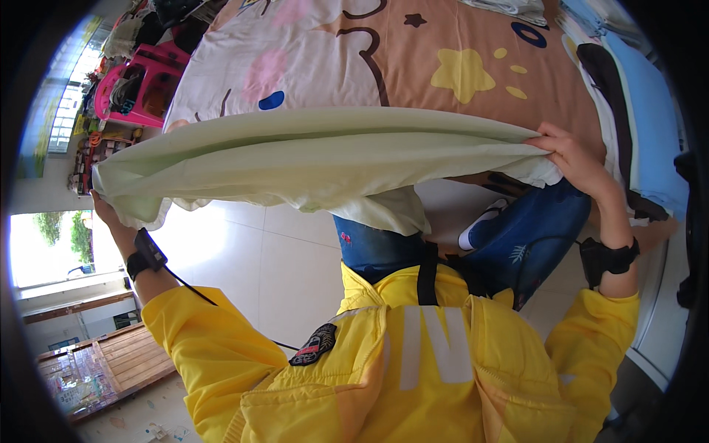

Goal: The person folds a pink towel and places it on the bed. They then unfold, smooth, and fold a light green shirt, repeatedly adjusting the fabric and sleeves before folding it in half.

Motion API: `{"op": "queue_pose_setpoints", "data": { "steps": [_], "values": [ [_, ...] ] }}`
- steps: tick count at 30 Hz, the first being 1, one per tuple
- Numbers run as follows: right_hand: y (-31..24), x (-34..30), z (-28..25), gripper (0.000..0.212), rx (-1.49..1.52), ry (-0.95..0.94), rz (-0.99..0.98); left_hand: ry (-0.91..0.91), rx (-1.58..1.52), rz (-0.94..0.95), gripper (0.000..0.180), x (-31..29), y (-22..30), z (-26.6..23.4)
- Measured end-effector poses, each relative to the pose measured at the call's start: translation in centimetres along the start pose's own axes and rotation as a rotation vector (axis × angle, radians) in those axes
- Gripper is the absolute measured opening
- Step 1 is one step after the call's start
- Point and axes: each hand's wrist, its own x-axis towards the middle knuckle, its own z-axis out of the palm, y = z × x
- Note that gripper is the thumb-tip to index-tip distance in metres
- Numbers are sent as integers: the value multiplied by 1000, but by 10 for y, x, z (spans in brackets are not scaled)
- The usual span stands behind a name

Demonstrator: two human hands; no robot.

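Observation:
A pale green cloth (pixel 317 159) is stretched sideways in front of me, lifted above my lap, with soft folds along its length and a loose part hanging near the middle. My right hand (pixel 567 153) is closed on its right end, thumb and fingers pinching the edge. At the far left end my left hand (pixel 103 207) grips the cloth; most of its fingers are hidden behind the fabric. Whether the cloth is a pillowcase, a cover or a garment does not show.
Beyond the cloth lies a bed with a patterned sheet (pixel 436 44). Folded blue fabric (pixel 650 125) is piled at the right, beside dark and white cloth. A pink plastic stool (pixel 166 63) with things on it stands at the far left. Pale floor tiles (pixel 244 273) show below.

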Motion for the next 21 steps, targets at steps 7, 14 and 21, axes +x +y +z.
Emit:
{"op": "queue_pose_setpoints", "data": {
  "steps": [7, 14, 21],
  "values": [
    [16, 1, -24, 13, 81, 86, -6, -200, -25, -17, 56, 37, -14, -41],
    [31, -10, -54, 9, -171, 157, -54, -72, 960, 465, 53, 100, -36, -72],
    [30, -16, -84, 16, -264, 304, -89, 114, 961, 120, 73, 88, -50, -82]
  ]
}}
